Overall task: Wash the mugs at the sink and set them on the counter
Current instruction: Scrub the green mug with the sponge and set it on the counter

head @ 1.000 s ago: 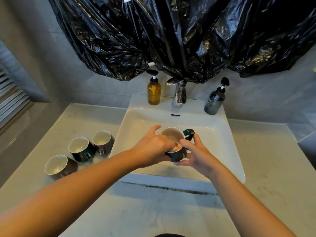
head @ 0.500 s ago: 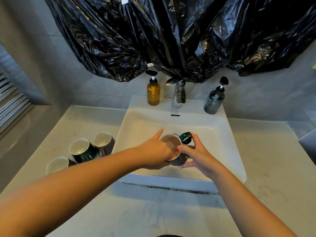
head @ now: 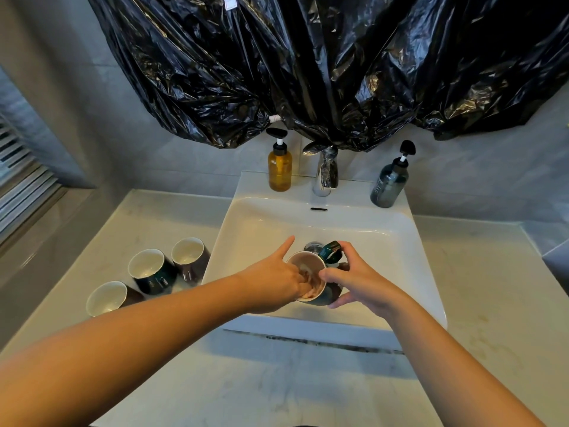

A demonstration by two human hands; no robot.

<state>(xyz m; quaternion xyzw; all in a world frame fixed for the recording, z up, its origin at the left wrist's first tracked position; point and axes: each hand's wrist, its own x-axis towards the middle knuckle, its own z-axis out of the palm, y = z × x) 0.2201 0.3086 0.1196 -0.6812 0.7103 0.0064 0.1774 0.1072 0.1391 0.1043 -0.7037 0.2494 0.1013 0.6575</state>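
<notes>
Over the white sink [head: 400, 241] I hold a dark green mug [head: 329, 257] with a pale inside, tilted toward me. My right hand [head: 360, 278] grips its outer wall and handle side. My left hand [head: 271, 282] has its fingers down inside the mug, thumb raised; the fingertips are hidden by the rim. Three more mugs stand on the counter [head: 154, 211] left of the sink: a purple one [head: 191, 257] nearest the basin, a dark green one [head: 152, 271] in the middle, and a dark one [head: 107, 297] closest to me.
A chrome faucet [head: 326, 174] stands behind the basin between an amber pump bottle [head: 279, 169] and a grey pump bottle [head: 389, 186]. Black plastic sheeting [head: 308, 72] hangs low over the faucet. The counter extends to the right of the sink [head: 492, 288].
The mug has tilted more toward me and my left fingers have gone deeper inside it. My right hand has shifted its grip around the mug's side.
</notes>
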